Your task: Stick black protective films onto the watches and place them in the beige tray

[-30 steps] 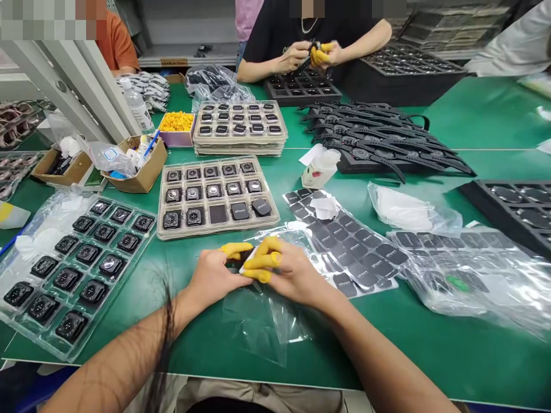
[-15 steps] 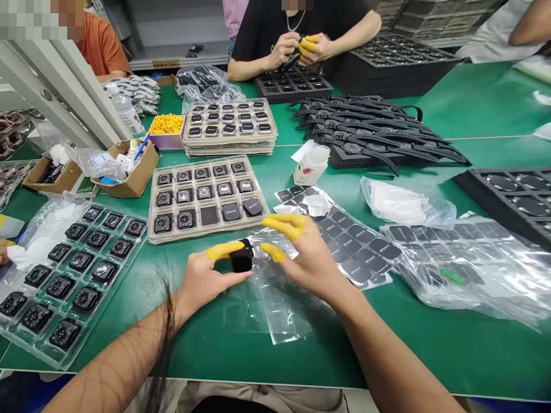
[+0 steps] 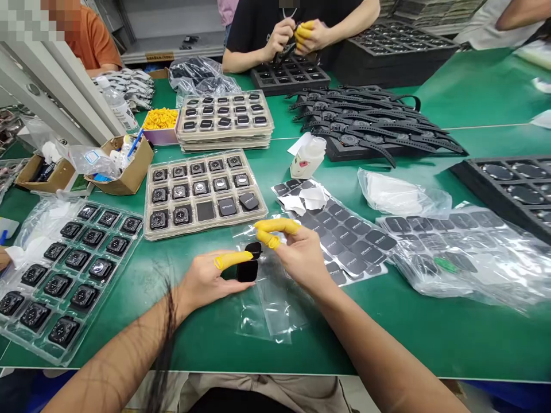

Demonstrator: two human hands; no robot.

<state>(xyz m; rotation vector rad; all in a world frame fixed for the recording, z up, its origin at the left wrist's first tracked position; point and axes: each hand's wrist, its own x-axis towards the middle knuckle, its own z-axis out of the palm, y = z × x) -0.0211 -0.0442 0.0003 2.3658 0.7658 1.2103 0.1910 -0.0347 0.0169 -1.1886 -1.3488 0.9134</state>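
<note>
My left hand [image 3: 213,275] grips a black smartwatch body [image 3: 247,271] at its sides, its glossy screen facing me. A rounded black film sticker [image 3: 253,250] stands at its upper edge, by the yellow finger cot on my index finger. My right hand [image 3: 299,249], also in yellow finger cots, hovers just above and to the right. Its thumb and index finger are pinched together; anything between them is hidden. Clear plastic film [image 3: 279,310] lies beneath both hands. Right of them is a sheet of black stickers [image 3: 348,238] with torn white paper [image 3: 313,198] on top.
A beige tray of watch bodies [image 3: 205,211] lies ahead; a clear tray of them [image 3: 116,245] is at left. Behind are stacked trays [image 3: 226,140], a box of yellow finger cots [image 3: 160,119], a white bottle [image 3: 307,158] and black watches with straps [image 3: 370,123]. A co-worker's hands [image 3: 297,37] work opposite.
My right thumb and index finger have come together from apart. My left hand has lowered slightly with the watch body, and the black film sticker shows more clearly above it.
</note>
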